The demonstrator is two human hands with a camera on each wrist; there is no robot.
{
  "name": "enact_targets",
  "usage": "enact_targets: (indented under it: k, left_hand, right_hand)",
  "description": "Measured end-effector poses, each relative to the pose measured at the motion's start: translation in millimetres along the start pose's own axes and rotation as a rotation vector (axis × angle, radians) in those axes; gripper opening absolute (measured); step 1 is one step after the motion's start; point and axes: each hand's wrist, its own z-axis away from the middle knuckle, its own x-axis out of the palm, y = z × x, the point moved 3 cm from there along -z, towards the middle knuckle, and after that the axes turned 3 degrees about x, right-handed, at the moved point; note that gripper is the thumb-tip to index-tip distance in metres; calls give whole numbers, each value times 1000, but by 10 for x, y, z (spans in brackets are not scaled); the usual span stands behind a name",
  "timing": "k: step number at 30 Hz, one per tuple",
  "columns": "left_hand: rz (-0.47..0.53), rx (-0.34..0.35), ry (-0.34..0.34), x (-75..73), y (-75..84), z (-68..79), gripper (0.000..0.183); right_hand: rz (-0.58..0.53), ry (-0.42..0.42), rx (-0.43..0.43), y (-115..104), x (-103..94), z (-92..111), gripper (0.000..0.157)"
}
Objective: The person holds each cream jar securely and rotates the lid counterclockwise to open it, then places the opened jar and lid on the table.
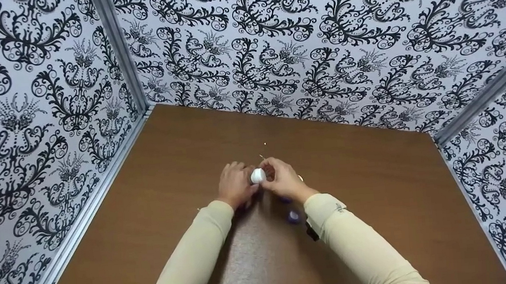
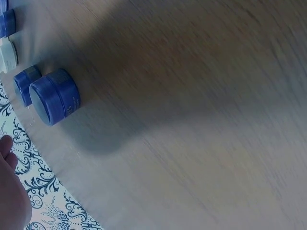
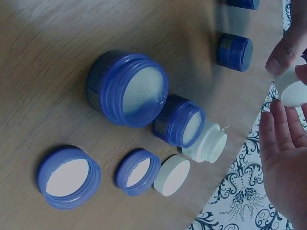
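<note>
Both of my hands meet over a small white jar (image 1: 258,176), held up near the middle of the table. From the left side, my left hand (image 1: 236,183) grips it. My right hand (image 1: 284,180) has thumb and fingers at its other side, pinching it. In the right wrist view the white jar (image 3: 291,86) sits between a thumb from above and the fingers of the right hand (image 3: 283,158). Only the edge of the left hand (image 2: 12,196) enters the left wrist view; its hold is hidden there.
Lidless on the wooden table stand a large blue jar (image 3: 144,96), a smaller blue jar (image 3: 184,124) and a white jar (image 3: 206,143). Their lids lie alongside: a large blue lid (image 3: 69,177), a smaller blue lid (image 3: 137,172), a white lid (image 3: 172,175). Lidded blue jars (image 2: 55,98) stand leftward. Patterned walls (image 1: 273,47) enclose the table.
</note>
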Motion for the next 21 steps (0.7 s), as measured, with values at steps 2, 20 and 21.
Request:
enact_targets:
  k: [2, 20, 21]
  left_hand:
    - [-3, 1, 0, -10, -6, 1, 42]
    - [-34, 53, 24, -33, 41, -9, 45]
    - [-33, 52, 23, -33, 41, -9, 46]
  right_hand:
    - [-11, -2, 10, -1, 6, -7, 34]
    - [172, 73, 143, 40, -11, 3, 24]
    - [161, 70, 135, 40, -11, 4, 24]
